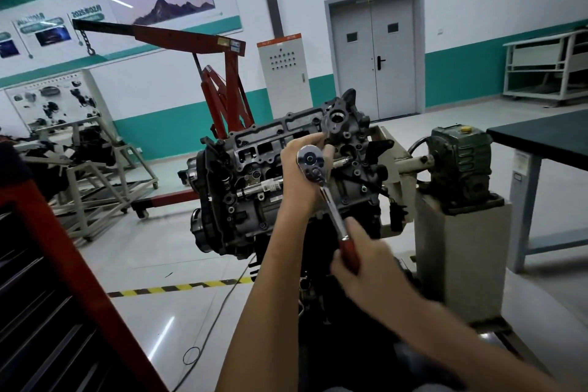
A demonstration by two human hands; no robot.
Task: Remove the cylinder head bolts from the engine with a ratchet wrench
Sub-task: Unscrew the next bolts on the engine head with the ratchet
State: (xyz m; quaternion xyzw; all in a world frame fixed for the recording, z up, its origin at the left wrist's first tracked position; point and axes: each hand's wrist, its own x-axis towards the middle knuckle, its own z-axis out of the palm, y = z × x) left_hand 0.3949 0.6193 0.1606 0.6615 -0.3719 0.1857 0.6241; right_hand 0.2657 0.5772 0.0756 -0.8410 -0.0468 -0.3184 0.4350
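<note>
Head camera: a person works a ratchet wrench [322,189] on the engine [251,169], which is mounted on a stand, with a red hoist [227,79] behind the engine and a green gearbox [458,159] to its right. The left hand [297,178] cups the wrench's chrome head against the engine's top face, fingers curled round it. The right hand [361,262] grips the red handle just in front of the engine. The bolt being worked is hidden under the head. The step looks best done with the left hand holding the drive square while the right pulls in steady strokes.
</note>
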